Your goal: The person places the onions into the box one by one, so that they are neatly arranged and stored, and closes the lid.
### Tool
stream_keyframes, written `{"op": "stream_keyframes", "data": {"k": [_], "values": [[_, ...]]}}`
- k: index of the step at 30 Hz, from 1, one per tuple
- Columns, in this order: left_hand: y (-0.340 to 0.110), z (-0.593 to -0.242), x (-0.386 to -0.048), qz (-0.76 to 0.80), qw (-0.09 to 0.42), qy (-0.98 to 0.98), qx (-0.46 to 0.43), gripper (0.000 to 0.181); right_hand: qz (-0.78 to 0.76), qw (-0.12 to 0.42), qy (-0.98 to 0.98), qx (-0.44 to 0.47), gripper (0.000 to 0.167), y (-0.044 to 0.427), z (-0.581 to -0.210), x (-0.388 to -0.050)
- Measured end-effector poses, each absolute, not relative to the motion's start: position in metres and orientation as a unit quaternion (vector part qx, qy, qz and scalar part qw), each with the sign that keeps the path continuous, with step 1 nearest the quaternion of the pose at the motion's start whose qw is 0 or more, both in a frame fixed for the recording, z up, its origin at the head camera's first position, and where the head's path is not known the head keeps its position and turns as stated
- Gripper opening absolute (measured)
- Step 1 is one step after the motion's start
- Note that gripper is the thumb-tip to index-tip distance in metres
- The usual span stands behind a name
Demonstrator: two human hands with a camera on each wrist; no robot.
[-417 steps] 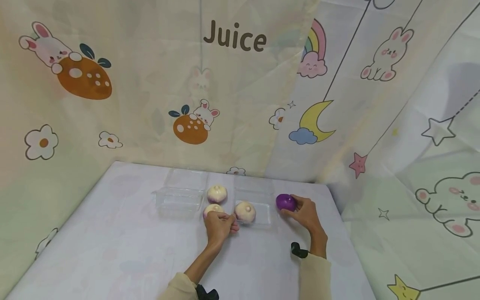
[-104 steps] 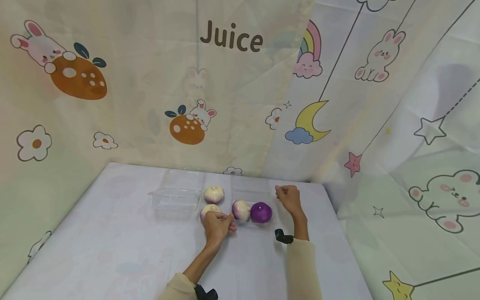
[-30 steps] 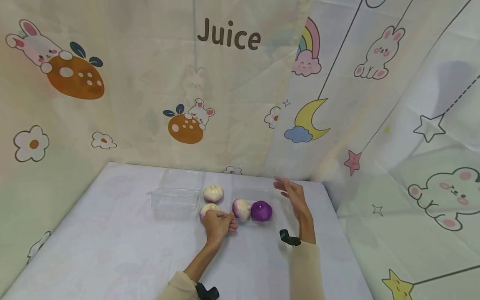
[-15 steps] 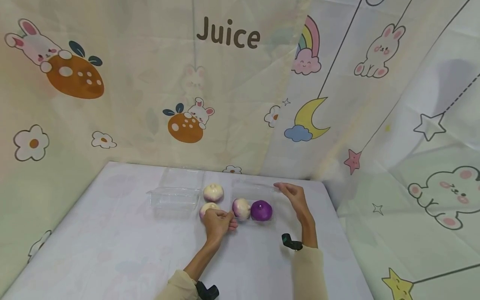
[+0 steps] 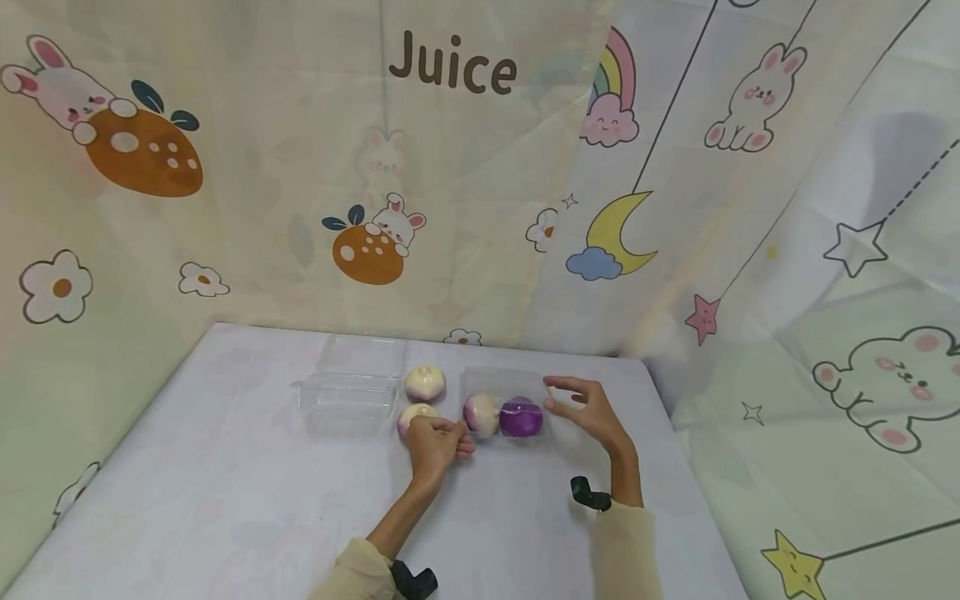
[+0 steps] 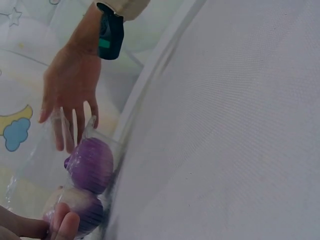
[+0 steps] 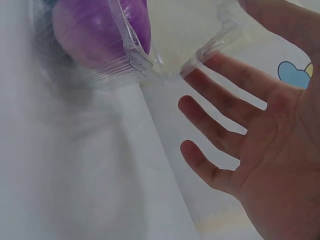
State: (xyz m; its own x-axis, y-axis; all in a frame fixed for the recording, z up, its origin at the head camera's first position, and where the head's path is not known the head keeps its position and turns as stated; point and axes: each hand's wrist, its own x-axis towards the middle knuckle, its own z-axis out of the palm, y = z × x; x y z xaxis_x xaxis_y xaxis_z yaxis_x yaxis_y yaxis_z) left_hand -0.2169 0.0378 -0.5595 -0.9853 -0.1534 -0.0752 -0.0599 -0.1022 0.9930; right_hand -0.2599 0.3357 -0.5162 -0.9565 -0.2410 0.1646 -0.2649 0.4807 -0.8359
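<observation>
Head view: two clear, thin-walled plastic boxes lie on a white surface point(image 5: 255, 500), whose fine weave shows in the left wrist view. Four round, glossy onions are in sight, three pale ones flushed purple and one purple throughout. The loaded box point(image 7: 106, 76), ribbed along its wall, holds two of them side by side: a pale-and-purple onion point(image 5: 481, 416) toward 9 o'clock and the deep purple onion point(image 5: 521, 418) toward 3 o'clock. Its hinged lid point(image 5: 502, 382) tilts over the pair, and in the right wrist view a clear plastic rim crosses the purple one.

With that box as the dial's centre, a loose pale onion point(image 5: 417, 412) sits at 9 o'clock, partly hidden by the left hand, and another pale onion point(image 5: 425, 383) stands just beyond it, between 9 and 10 o'clock. Well out at 9 o'clock rests the second box point(image 5: 348, 404), its lid raised.

The left hand point(image 5: 437, 446) comes in from 7 o'clock, fingers curled, thumb and forefinger pinching the loaded box's edge at about 8 o'clock. At 3 o'clock the right hand point(image 5: 592, 408) has its fingers extended and spread, thumb apart, tips touching the lid's edge. Beige sleeves point(image 5: 628, 546) cover both forearms, and behind hangs a creased cloth point(image 5: 465, 167) printed with rabbits
</observation>
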Motion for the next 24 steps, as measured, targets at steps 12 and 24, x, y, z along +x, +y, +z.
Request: {"op": "stream_keyframes", "data": {"k": [12,24], "values": [[0.0357,-0.5614,-0.2170,-0.739,0.020,-0.670,0.066,0.017,0.450,0.016,-0.878,0.163,0.059,0.3355,-0.5221,-0.2544],[0.0335,-0.5621,-0.2142,-0.742,0.005,-0.668,0.053,0.036,0.436,0.019,-0.886,0.158,0.063,0.3305,-0.5198,-0.2502]]}}
